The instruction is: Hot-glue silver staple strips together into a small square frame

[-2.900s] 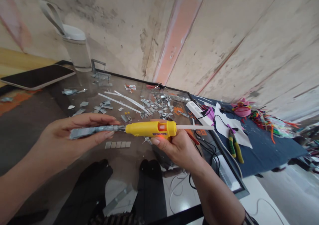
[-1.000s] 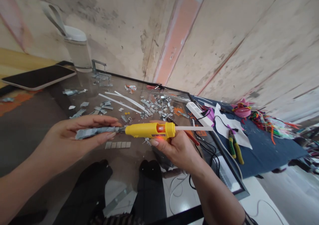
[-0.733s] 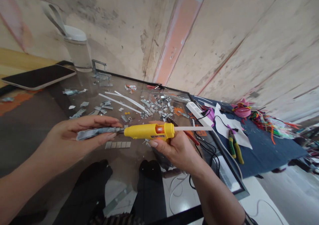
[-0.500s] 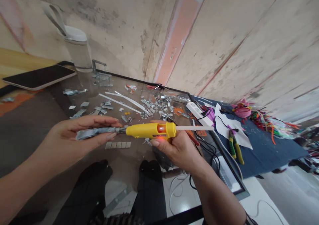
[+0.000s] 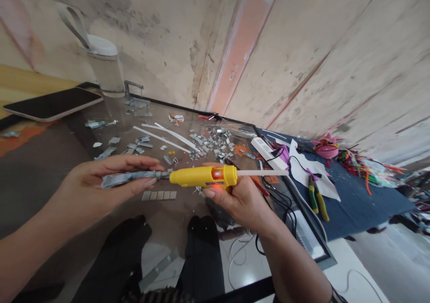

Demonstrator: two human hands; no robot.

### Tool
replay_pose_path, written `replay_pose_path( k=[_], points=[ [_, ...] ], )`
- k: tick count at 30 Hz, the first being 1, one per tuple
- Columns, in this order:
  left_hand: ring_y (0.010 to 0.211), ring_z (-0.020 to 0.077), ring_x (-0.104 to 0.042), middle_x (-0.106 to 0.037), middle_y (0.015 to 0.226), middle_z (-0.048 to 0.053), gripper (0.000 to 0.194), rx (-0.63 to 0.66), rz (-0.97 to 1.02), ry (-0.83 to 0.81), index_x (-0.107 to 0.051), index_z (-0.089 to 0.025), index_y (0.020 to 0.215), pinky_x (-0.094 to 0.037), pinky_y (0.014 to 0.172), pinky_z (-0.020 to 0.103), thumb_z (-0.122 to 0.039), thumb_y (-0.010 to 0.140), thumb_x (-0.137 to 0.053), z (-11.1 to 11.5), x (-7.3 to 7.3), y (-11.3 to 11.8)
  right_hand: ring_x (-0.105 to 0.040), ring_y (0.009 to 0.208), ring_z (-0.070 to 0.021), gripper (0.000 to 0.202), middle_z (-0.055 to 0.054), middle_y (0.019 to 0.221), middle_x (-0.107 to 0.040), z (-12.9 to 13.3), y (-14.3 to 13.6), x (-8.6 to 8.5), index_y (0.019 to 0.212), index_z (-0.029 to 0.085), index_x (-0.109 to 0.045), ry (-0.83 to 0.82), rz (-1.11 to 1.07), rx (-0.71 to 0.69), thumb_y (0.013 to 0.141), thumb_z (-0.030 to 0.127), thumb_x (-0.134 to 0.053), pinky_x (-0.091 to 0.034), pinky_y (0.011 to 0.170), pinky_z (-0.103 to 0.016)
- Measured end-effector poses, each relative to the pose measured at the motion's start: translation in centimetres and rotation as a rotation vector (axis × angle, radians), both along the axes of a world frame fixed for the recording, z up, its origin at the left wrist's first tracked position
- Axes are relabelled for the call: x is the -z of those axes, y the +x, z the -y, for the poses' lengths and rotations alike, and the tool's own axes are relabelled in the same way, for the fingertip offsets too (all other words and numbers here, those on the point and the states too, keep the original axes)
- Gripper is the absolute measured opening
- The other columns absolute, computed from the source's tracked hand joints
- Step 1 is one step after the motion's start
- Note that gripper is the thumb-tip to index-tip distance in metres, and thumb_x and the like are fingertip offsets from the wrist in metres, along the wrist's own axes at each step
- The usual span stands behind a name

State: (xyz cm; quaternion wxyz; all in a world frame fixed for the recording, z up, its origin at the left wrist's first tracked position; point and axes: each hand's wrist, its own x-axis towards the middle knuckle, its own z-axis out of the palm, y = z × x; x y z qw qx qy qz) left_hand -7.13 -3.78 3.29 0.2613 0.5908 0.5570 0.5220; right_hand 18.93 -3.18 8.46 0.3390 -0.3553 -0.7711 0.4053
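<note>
My right hand (image 5: 235, 200) is closed around a yellow glue gun (image 5: 198, 177), with a white glue stick (image 5: 262, 172) jutting from its rear and a red light glowing near my thumb. The gun's nozzle points left and meets the tip of a grey, silvery strip-like piece (image 5: 127, 177). That piece is pinched between the thumb and fingers of my left hand (image 5: 121, 177). Just below the nozzle, a row of small pale squares (image 5: 159, 195) lies on the dark glass table (image 5: 83, 222).
Silvery scraps (image 5: 217, 144) and white glue sticks (image 5: 164, 138) lie behind my hands. A phone (image 5: 53, 104) and a bottle (image 5: 105, 66) stand at the back left. Right are a power strip (image 5: 268, 153), black cables (image 5: 284, 206) and green-yellow pliers (image 5: 316, 199).
</note>
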Motion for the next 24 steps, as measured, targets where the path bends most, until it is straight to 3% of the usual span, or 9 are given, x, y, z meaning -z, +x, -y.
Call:
replay_pose_path(
  k=[14,24],
  points=[
    [0.081,0.0214,-0.074,-0.08,0.087,0.001,0.03,0.021,-0.024,-0.015,-0.078,-0.029,0.085,-0.06,0.082,0.033,-0.045,0.059,-0.077,-0.29,-0.34,0.01,-0.067,0.1,-0.02,0.05,-0.009,0.112,-0.069,0.32,-0.3,0.59,0.127,0.015,-0.056,-0.023,0.002,0.056,0.086,0.04,-0.067,-0.054,0.09,-0.03],
    [0.083,0.022,-0.074,-0.08,0.093,0.003,0.033,0.014,-0.025,-0.024,-0.078,-0.028,0.09,-0.059,0.087,0.039,-0.045,0.062,-0.076,-0.33,0.16,-0.3,-0.066,0.093,-0.0167,0.043,-0.007,0.107,-0.07,0.08,0.39,0.29,0.125,0.019,-0.059,0.013,0.037,0.049,0.088,0.04,-0.065,-0.054,0.084,-0.029]
  ],
)
